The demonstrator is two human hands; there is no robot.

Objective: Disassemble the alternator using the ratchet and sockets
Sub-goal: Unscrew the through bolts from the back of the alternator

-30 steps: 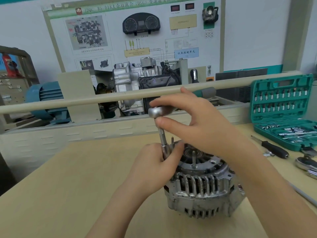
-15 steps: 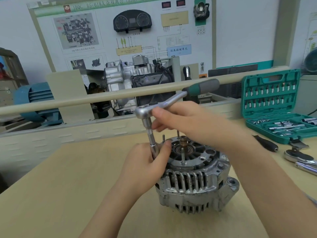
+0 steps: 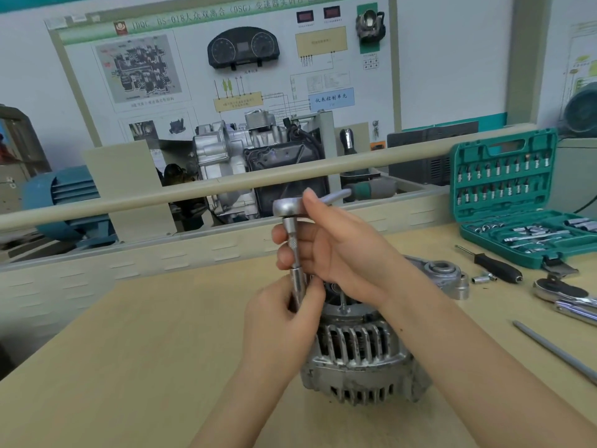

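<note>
A silver alternator stands on the wooden table, studs pointing up. A ratchet with a green-grey handle carries a long extension bar that runs down to the alternator's top left. My left hand pinches the lower end of the bar where the socket sits. My right hand wraps around the upper bar just below the ratchet head, with the thumb against the head. The bar's tip and the fastener are hidden by my fingers.
An open green socket case sits at the right. Near it lie a black-handled driver, a loose socket, a second ratchet, a grey rod and a removed alternator end cover. A beige rail crosses behind.
The ratchet handle has swung from pointing back-right to pointing right. My right hand has shifted from the head down onto the extension bar. The camera view has moved slightly.
</note>
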